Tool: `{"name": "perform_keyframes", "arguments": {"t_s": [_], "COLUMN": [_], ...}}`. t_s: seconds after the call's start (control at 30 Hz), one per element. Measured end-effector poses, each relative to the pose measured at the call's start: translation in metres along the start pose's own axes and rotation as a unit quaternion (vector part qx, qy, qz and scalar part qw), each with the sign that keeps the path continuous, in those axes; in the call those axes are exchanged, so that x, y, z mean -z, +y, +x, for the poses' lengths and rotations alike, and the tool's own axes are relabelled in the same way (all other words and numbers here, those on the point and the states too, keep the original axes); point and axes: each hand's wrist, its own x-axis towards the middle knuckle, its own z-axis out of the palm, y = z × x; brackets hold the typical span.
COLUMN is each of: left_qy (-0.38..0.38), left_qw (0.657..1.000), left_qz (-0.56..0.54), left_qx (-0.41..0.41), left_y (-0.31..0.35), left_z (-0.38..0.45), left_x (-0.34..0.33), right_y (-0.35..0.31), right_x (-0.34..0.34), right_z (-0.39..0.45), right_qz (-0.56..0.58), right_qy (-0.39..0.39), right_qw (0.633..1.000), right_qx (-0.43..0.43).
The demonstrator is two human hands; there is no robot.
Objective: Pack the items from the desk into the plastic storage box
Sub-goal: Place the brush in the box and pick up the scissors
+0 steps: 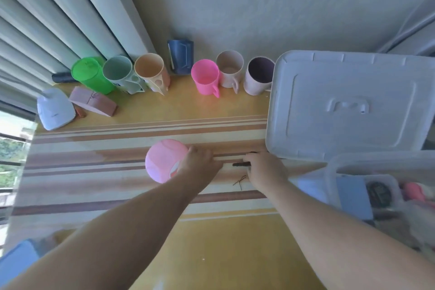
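Storage box (386,167): clear plastic, at 4 o'clock, cut off by the right edge. Inside lie a blue flat thing, a dark thing and something pink; all are blurred, so I cannot name them.
Lid (348,106): white, at 2 o'clock, resting behind the box; whether it leans on the wall is not clear.
Desk (131,110): yellow top, with a striped cloth (94,162) across the middle.
Cups: seven in a row at 12 o'clock along the wall, among them a green cup (93,75) and a pink cup (204,79).
Pink round thing (164,163): near the centre, on the cloth; its right part is hidden by the hand.
Left hand (200,162): fingers curled on the right side of the pink round thing.
Right hand (266,167): just right of centre, fingers closed on a dark thin object (240,164); only its left end shows.
Thin wire (240,181): small and dark, on the cloth at 5 o'clock from centre, hard to make out.
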Motion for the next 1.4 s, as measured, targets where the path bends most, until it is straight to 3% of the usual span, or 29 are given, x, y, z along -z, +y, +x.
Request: {"name": "perform_keyframes", "arguments": {"t_s": [0.13,0.27,0.43,0.57,0.7,0.83,1.07,1.3,1.4], "left_qy": [0.005,0.055,0.202,0.308,0.349,0.315,0.201,0.168,0.168], "left_qw": [0.999,0.984,0.907,0.862,0.855,0.875,0.921,0.934,0.937], "left_qz": [-0.036,-0.169,-0.367,-0.400,-0.384,-0.366,-0.326,-0.311,-0.302], "left_qx": [-0.034,0.006,0.049,0.044,0.016,-0.041,-0.076,-0.051,-0.041], "left_y": [0.020,0.041,0.048,0.061,0.107,0.185,0.299,0.335,0.345], "left_z": [-0.008,-0.027,-0.050,-0.068,-0.082,-0.074,-0.039,-0.022,-0.013], "left_x": [-0.003,0.018,0.082,0.147,0.207,0.248,0.254,0.248,0.247], "right_y": [-0.010,-0.012,0.056,0.149,0.249,0.336,0.377,0.381,0.376], "right_x": [0.021,0.074,0.150,0.167,0.155,0.127,0.088,0.097,0.113], "right_z": [-0.012,-0.029,-0.094,-0.149,-0.176,-0.181,-0.150,-0.169,-0.198], "right_qz": [0.115,0.144,0.156,0.169,0.206,0.135,0.080,0.189,0.338], "right_qy": [0.033,0.120,0.251,0.320,0.287,0.266,0.211,0.189,0.029], "right_qw": [0.992,0.977,0.935,0.921,0.935,0.953,0.973,0.963,0.940], "right_qx": [0.024,0.104,0.194,0.143,0.024,-0.047,-0.043,0.027,0.042]}}
